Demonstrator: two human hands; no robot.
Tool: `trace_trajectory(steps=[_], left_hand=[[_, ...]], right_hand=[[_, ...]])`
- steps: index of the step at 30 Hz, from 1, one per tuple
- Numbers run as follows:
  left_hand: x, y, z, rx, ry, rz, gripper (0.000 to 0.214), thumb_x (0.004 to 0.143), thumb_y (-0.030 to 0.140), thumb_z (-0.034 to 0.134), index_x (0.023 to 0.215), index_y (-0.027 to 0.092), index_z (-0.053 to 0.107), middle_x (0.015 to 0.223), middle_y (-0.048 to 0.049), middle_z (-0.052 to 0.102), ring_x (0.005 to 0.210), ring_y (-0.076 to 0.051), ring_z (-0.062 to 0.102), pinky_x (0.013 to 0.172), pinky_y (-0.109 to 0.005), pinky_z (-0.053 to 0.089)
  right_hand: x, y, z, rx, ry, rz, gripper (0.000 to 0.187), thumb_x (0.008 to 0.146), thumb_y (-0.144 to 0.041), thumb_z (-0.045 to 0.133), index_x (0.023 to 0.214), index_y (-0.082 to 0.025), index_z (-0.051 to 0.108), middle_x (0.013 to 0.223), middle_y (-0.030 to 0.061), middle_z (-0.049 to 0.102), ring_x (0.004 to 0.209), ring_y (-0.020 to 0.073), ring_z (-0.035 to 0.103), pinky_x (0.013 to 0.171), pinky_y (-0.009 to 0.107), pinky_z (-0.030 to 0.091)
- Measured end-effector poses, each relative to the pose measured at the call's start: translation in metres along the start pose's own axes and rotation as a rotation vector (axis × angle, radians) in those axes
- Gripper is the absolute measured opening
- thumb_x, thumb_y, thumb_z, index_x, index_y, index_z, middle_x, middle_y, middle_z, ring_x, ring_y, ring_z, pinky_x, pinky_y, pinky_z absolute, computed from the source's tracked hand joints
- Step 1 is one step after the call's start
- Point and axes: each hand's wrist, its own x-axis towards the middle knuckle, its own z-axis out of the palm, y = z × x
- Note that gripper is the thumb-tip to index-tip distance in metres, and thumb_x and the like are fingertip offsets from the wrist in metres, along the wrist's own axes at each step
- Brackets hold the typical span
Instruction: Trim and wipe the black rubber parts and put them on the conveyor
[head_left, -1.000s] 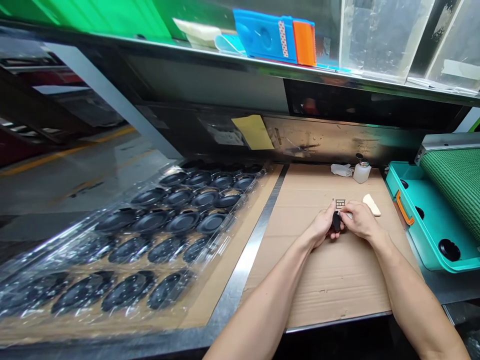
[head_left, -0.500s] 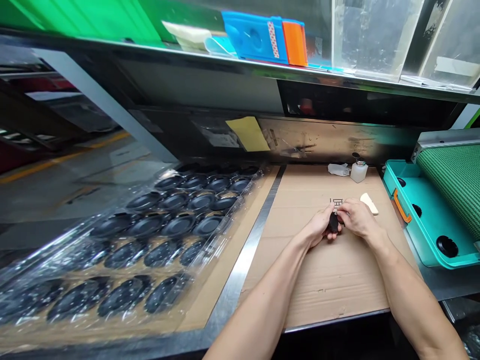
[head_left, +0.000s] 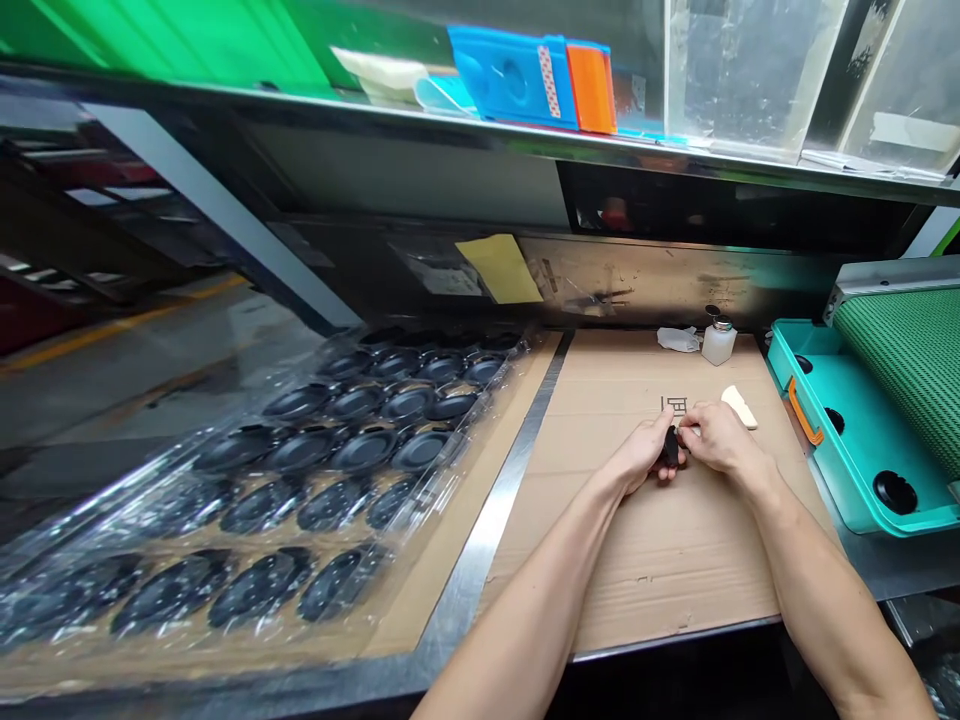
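Note:
My left hand (head_left: 643, 453) holds a small black oval part (head_left: 670, 448) at its fingertips, above a cardboard sheet (head_left: 637, 585). The fingertips of my right hand (head_left: 718, 438) pinch the part's far side, and the fingers hide much of it. Printed black marks (head_left: 674, 406) lie on the cardboard just beyond the hands. A cream-coloured pad (head_left: 739, 407) rests on the cardboard to the right of them.
To the left, a clear plastic tray (head_left: 330, 470) holds several black round parts. A small plastic bottle (head_left: 718, 342) and crumpled white tissue (head_left: 678, 339) stand at the cardboard's far edge. A teal tray (head_left: 847, 430) and green belt (head_left: 907, 370) are on the right.
Both hands stay together on the black part, with only slight finger movement. The whole view has shifted a little with my head.

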Motion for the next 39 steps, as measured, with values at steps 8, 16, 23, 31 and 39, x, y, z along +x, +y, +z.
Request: trace_trajectory(steps=[8,16,23,31,39], left_hand=[[-0.006,0.0,0.005,-0.039,-0.039,-0.04,0.054,0.096,0.062,0.048,0.089,0.01,0.063,0.058,-0.008,0.065,0.035,-0.013,0.053,0.032,-0.021,0.035],[-0.002,0.025,-0.029,-0.835,0.046,-0.243,0.063,0.105,0.047,0.019,0.118,0.002,0.06,0.079,-0.0158,0.068,0.051,-0.012,0.059,0.04,-0.017,0.049],[-0.003,0.026,-0.033,-0.922,0.039,-0.265,0.06,0.105,0.046,0.021,0.118,0.001,0.058,0.093,-0.0217,0.069,0.055,-0.012,0.062,0.042,-0.017,0.052],[-0.003,0.028,-0.032,-0.861,0.049,-0.193,0.059,0.103,0.054,0.028,0.108,0.004,0.059,0.095,-0.0242,0.071,0.06,-0.015,0.066,0.042,-0.017,0.05],[0.003,0.017,-0.03,-0.443,0.239,0.224,0.051,0.081,0.054,0.075,0.107,0.012,0.061,0.109,-0.0174,0.07,0.088,-0.02,0.071,0.066,-0.023,0.055]], right_hand=[[0.002,0.014,-0.006,0.156,0.078,0.005,0.021,0.086,-0.02,0.057,0.08,-0.019,0.077,0.082,0.0044,0.075,0.078,0.017,0.066,0.075,0.026,0.046],[0.0,0.036,-0.024,0.488,0.315,0.185,0.03,0.084,-0.044,0.066,0.088,-0.017,0.078,0.087,0.0068,0.077,0.079,0.0197,0.068,0.072,0.029,0.05],[0.004,0.041,-0.004,0.262,0.31,0.171,0.025,0.087,-0.038,0.061,0.087,-0.02,0.078,0.087,0.0049,0.077,0.081,0.0197,0.068,0.077,0.03,0.048],[0.004,0.042,-0.006,0.125,0.291,0.138,0.026,0.089,-0.034,0.057,0.088,-0.02,0.078,0.086,0.0053,0.076,0.081,0.0195,0.067,0.078,0.03,0.047],[0.005,0.032,0.018,0.192,0.099,0.055,0.021,0.089,-0.031,0.059,0.088,-0.023,0.078,0.088,0.0033,0.077,0.084,0.0192,0.068,0.079,0.028,0.047]])
